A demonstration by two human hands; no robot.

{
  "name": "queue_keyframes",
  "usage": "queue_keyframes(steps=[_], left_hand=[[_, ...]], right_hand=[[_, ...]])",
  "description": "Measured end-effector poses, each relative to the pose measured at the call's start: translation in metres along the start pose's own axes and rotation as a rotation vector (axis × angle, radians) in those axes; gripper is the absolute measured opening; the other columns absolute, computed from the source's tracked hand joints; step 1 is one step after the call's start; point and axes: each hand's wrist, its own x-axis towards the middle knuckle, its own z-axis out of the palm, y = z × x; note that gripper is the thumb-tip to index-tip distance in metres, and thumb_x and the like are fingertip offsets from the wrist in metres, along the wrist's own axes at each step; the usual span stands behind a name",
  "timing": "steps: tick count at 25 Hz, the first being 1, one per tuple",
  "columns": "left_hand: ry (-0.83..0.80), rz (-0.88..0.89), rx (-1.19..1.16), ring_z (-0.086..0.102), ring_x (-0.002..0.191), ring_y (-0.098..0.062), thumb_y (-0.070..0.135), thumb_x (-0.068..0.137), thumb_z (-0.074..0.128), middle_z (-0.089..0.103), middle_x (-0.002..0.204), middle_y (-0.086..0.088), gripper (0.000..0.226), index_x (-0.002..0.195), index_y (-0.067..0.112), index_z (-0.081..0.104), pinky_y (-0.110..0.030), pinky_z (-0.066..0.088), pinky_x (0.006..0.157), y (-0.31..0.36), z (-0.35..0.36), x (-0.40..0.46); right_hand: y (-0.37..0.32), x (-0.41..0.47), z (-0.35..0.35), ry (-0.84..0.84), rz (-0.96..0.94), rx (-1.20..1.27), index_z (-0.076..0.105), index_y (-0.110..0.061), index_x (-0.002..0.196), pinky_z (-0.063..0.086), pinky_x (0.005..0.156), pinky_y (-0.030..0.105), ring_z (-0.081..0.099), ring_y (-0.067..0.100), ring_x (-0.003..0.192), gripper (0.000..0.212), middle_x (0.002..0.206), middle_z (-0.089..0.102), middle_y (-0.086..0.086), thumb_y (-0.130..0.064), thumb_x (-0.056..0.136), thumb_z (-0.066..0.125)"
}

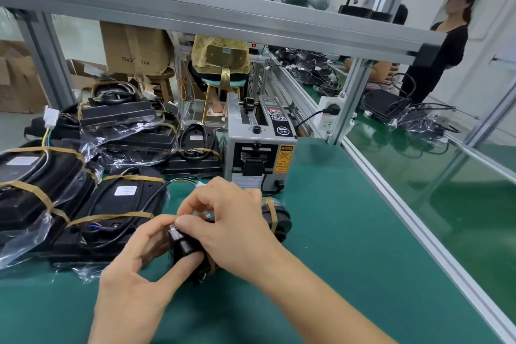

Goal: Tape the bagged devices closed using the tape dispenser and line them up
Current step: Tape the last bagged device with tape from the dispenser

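On the green tabletop (321, 232), just before the tape dispenser (259, 148), your left hand (131, 268) and right hand (226, 226) each pinched a bagged black device (273, 218), grip clamped.

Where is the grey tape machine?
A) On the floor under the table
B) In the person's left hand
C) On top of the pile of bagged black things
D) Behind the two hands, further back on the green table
D: the tape dispenser stands upright on the green table, beyond the left hand and right hand, which both hold a bagged device in front of it.
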Motion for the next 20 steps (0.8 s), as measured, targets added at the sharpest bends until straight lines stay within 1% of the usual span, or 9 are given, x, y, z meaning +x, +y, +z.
queue_keyframes(steps=[2, 3, 6, 9, 10, 12, 14, 17, 20], left_hand=[[0.004, -0.016, -0.013, 0.067, 0.094, -0.003, 0.037, 0.048, 0.086, 0.072, 0.098, 0.013, 0.061, 0.105, 0.042, 0.064, -0.026, 0.049, 0.089, 0.002, 0.000, 0.001], [0.002, -0.024, -0.023, 0.068, 0.093, -0.003, 0.042, 0.048, 0.084, 0.073, 0.098, 0.012, 0.061, 0.105, 0.041, 0.064, -0.024, 0.049, 0.089, 0.004, 0.000, 0.002], [-0.009, -0.037, -0.045, 0.068, 0.093, -0.004, 0.046, 0.050, 0.078, 0.073, 0.098, 0.012, 0.056, 0.104, 0.041, 0.063, -0.018, 0.049, 0.089, 0.012, 0.004, 0.003], [-0.021, -0.017, -0.046, 0.067, 0.098, -0.007, 0.042, 0.056, 0.079, 0.072, 0.103, 0.011, 0.052, 0.105, 0.042, 0.061, -0.018, 0.048, 0.090, 0.016, 0.003, 0.000], [-0.024, -0.009, -0.040, 0.066, 0.099, -0.008, 0.040, 0.058, 0.078, 0.071, 0.104, 0.011, 0.051, 0.106, 0.042, 0.061, -0.017, 0.047, 0.090, 0.017, 0.003, -0.002], [-0.030, 0.006, -0.023, 0.065, 0.102, -0.009, 0.038, 0.062, 0.078, 0.070, 0.105, 0.012, 0.049, 0.108, 0.040, 0.061, -0.017, 0.046, 0.091, 0.016, 0.001, -0.004], [-0.032, 0.013, -0.014, 0.065, 0.103, -0.009, 0.037, 0.063, 0.077, 0.070, 0.106, 0.013, 0.048, 0.108, 0.041, 0.061, -0.018, 0.046, 0.092, 0.017, 0.000, -0.004], [-0.026, 0.011, -0.012, 0.065, 0.100, -0.006, 0.037, 0.062, 0.077, 0.069, 0.105, 0.017, 0.047, 0.106, 0.045, 0.060, -0.017, 0.046, 0.091, 0.017, 0.000, -0.003], [-0.019, -0.002, -0.024, 0.065, 0.101, -0.006, 0.038, 0.062, 0.077, 0.069, 0.105, 0.017, 0.048, 0.106, 0.045, 0.060, -0.018, 0.046, 0.091, 0.016, 0.001, -0.003]], right_hand=[[-0.001, 0.001, 0.000, -0.019, 0.033, 0.054, 0.067, -0.031, 0.086, 0.020, 0.090, 0.033, 0.046, 0.004, 0.095, 0.005, 0.092, 0.053, -0.009, -0.028, 0.088, 0.062], [-0.001, 0.002, -0.001, -0.028, 0.047, 0.092, 0.066, -0.032, 0.086, 0.022, 0.095, 0.034, 0.048, 0.005, 0.095, 0.008, 0.092, 0.053, -0.010, -0.025, 0.088, 0.063], [0.004, 0.003, -0.007, -0.041, 0.065, 0.148, 0.061, -0.036, 0.086, 0.033, 0.103, 0.040, 0.054, 0.007, 0.094, 0.022, 0.092, 0.059, -0.010, -0.015, 0.089, 0.060], [0.010, 0.003, -0.012, -0.058, 0.086, 0.266, 0.066, -0.027, 0.096, 0.043, 0.096, 0.033, 0.054, 0.003, 0.086, 0.019, 0.083, 0.058, -0.015, -0.012, 0.090, 0.057], [0.011, 0.003, -0.011, -0.061, 0.094, 0.293, 0.067, -0.026, 0.099, 0.045, 0.094, 0.035, 0.054, 0.005, 0.084, 0.017, 0.081, 0.058, -0.015, -0.015, 0.090, 0.060], [0.008, 0.001, -0.007, -0.051, 0.096, 0.263, 0.065, -0.033, 0.095, 0.044, 0.094, 0.039, 0.054, 0.006, 0.084, 0.014, 0.079, 0.057, -0.015, -0.027, 0.083, 0.069], [0.005, -0.001, -0.003, -0.035, 0.083, 0.181, 0.061, -0.040, 0.087, 0.040, 0.096, 0.038, 0.052, 0.001, 0.085, 0.019, 0.079, 0.056, -0.017, -0.035, 0.075, 0.075], [0.004, 0.000, -0.005, -0.055, 0.072, 0.149, 0.060, -0.040, 0.091, 0.036, 0.101, 0.042, 0.051, -0.002, 0.088, 0.023, 0.082, 0.055, -0.017, -0.028, 0.078, 0.075], [0.007, 0.001, -0.009, -0.085, 0.082, 0.189, 0.062, -0.035, 0.097, 0.033, 0.105, 0.045, 0.053, 0.004, 0.093, 0.024, 0.084, 0.055, -0.016, -0.016, 0.084, 0.068]])
